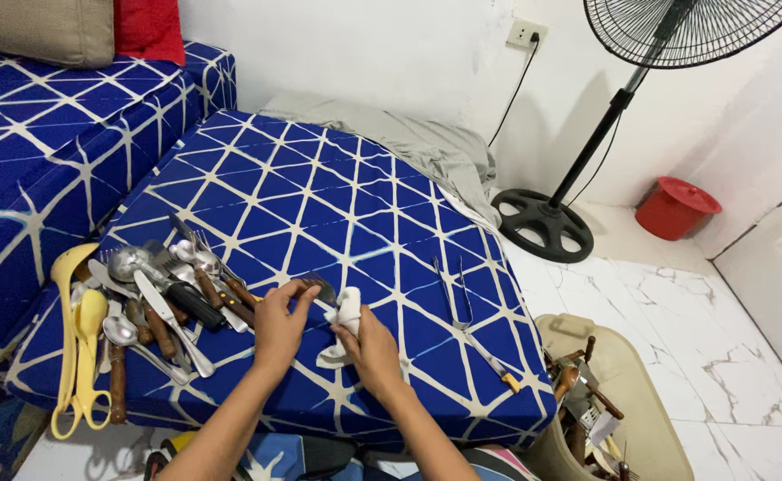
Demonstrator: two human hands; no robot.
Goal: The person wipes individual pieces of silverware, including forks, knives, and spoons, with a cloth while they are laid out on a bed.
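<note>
Hands around cloth-wrapped metal fork

Left hand holds a fork while right hand rubs it with a white cloth, over the blue patterned mattress.

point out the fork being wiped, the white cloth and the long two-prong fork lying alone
fork (318,286), head view, on its tines
white cloth (344,313), head view, on the bunched middle
two-prong fork (462,312), head view, on the metal prongs
</note>
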